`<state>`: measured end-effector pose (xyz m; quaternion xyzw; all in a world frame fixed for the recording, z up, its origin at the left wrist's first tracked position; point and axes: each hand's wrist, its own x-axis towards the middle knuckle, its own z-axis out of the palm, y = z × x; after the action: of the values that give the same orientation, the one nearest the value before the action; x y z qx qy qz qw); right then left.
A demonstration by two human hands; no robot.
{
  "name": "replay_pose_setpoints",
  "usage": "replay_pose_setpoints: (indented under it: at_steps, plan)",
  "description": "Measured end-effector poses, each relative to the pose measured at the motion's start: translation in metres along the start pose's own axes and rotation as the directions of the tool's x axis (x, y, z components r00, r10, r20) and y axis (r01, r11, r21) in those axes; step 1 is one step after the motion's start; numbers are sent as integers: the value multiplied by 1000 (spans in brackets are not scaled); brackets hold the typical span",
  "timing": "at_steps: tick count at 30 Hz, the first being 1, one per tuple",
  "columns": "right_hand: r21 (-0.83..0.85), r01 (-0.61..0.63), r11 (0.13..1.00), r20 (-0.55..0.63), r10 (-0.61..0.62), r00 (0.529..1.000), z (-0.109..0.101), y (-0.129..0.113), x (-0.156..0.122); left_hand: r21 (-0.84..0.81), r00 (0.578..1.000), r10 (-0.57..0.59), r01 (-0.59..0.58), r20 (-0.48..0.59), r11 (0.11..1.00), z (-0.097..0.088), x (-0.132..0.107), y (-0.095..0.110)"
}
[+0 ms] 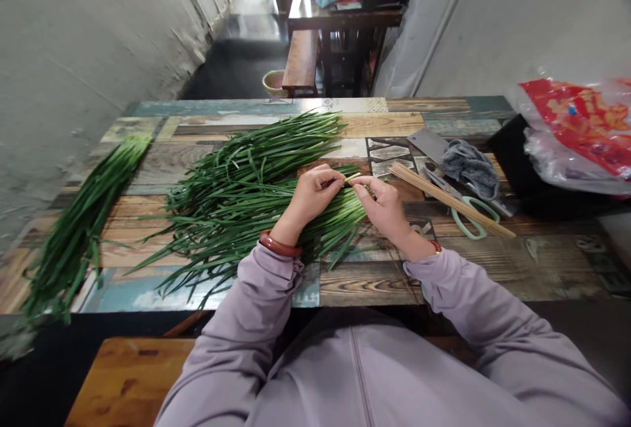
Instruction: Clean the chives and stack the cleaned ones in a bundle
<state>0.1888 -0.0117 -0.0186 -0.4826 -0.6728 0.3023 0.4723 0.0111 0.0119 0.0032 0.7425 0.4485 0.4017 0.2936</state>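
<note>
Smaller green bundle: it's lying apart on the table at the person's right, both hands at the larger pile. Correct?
Wrong side: the head view shows the smaller green bundle at the person's left. It does lie apart on the table, with left hand and right hand at the larger pile.

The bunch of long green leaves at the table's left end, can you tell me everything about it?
The bunch of long, thin, dark-green leaves lies slantwise on the wood-patterned patchwork tabletop. Its paler green ends gather at the far side; darker tips trail loosely toward the near left corner. Only the tabletop seems to touch it. I can't tell if it's tied.
</note>
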Motion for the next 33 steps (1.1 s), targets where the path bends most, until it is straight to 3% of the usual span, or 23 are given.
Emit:
replay_pose_setpoints:
  at_steps: [18, 33]
  plan:
    - [20, -93, 995, -29, 94, 995, 3, 4, -1, 27, 999, 31, -30, -25, 999, 0, 0, 1]
    - [-7, -91, 996, -5, 91, 996, 2, 3, -4, 20, 999, 36, -36, -5, 999, 1, -1, 1]
